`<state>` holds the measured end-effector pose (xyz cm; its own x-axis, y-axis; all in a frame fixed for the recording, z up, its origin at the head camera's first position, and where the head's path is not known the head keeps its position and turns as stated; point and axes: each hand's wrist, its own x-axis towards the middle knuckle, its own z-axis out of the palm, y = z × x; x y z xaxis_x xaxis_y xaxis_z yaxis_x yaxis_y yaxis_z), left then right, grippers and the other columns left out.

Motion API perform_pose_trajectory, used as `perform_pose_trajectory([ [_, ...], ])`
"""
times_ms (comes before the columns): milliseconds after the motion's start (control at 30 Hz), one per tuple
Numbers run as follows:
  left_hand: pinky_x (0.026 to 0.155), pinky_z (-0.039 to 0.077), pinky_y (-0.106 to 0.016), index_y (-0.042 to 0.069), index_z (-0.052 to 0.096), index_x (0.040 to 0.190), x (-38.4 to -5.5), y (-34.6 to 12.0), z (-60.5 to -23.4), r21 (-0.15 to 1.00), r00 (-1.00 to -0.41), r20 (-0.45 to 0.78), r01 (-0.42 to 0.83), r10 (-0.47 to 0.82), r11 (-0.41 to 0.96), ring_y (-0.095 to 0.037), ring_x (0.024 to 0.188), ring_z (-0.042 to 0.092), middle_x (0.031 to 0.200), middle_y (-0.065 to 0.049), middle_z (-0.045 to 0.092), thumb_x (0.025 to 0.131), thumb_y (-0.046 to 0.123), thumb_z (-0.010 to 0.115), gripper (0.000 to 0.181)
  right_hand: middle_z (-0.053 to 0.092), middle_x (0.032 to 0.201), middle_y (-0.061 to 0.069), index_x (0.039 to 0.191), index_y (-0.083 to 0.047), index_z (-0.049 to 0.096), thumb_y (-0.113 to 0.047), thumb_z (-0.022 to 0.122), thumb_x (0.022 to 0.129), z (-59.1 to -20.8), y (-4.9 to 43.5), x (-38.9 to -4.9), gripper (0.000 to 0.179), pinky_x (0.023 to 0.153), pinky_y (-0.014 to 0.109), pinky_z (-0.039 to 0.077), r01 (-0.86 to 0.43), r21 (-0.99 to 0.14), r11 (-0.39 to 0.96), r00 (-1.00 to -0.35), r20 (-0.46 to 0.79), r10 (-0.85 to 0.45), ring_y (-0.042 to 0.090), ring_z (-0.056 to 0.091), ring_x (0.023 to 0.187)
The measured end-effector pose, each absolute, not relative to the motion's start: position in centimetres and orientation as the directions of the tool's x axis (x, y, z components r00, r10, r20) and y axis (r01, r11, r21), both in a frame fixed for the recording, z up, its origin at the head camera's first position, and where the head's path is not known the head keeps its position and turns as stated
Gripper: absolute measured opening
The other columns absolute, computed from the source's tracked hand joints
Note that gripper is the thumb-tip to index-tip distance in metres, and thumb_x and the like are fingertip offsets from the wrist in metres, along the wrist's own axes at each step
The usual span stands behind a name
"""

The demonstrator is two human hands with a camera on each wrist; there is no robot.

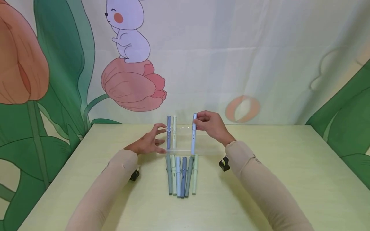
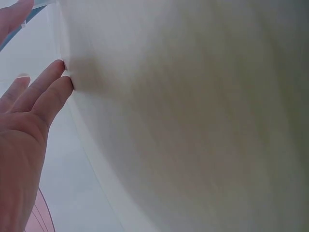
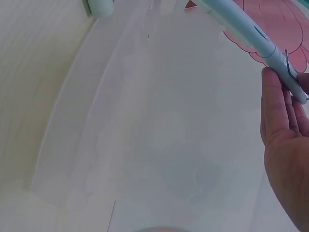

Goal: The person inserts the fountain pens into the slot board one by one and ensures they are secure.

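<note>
A clear plastic box (image 1: 206, 150) stands near the table's back edge. My left hand (image 1: 148, 141) is at its left end, fingers spread and thumb near the front corner; in the left wrist view the fingers (image 2: 50, 92) look fairly straight. Beside it in the box are a slate-blue pen (image 1: 169, 133) and a whitish-green pen (image 1: 174, 133). With thumb and fingertips, my right hand (image 1: 212, 125) pinches a light blue pen (image 1: 194, 134) near its top end. That pen is nearly upright, its lower end by the box's front edge.
Several pens lie side by side before the box, among them a grey-green pen (image 1: 169, 176), a slate-blue pen (image 1: 183, 178) and a pale green pen (image 1: 195, 176). Behind the table (image 1: 260, 154) hangs a printed cloth (image 1: 202, 64). Black devices (image 1: 224, 164) sit at both wrists.
</note>
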<state>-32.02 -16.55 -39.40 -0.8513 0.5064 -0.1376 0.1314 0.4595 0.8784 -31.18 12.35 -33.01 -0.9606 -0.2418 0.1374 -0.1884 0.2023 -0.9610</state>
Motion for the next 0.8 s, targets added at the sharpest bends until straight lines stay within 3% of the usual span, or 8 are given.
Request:
perform_pose_trajectory([
  [467, 0.106, 0.043, -0.052, 0.032, 0.015, 0.147, -32.0, -16.5, -39.6, 0.876, -0.861, -0.149, 0.113, 0.486, 0.469, -0.040, 0.140, 0.040, 0.165, -0.011, 0.019, 0.081, 0.001, 0.082, 0.098, 0.068, 0.109, 0.022, 0.121, 0.008, 0.061, -0.005, 0.067, 0.095, -33.2, 10.6, -32.4, 0.030, 0.082, 0.034, 0.060, -0.174, -0.957, 0.230, -0.968, 0.124, -0.217, 0.023, 0.071, 0.087],
  [800, 0.105, 0.043, -0.052, 0.032, 0.014, 0.147, -32.0, -16.7, -39.8, 0.875, -0.857, -0.147, 0.120, 0.495, 0.468, -0.042, 0.140, 0.039, 0.165, -0.012, 0.017, 0.081, 0.001, 0.082, 0.099, 0.068, 0.109, 0.021, 0.122, 0.007, 0.061, -0.006, 0.066, 0.096, -33.3, 9.3, -32.6, 0.030, 0.088, 0.042, 0.057, -0.200, -0.944, 0.261, -0.964, 0.143, -0.222, 0.027, 0.071, 0.090],
])
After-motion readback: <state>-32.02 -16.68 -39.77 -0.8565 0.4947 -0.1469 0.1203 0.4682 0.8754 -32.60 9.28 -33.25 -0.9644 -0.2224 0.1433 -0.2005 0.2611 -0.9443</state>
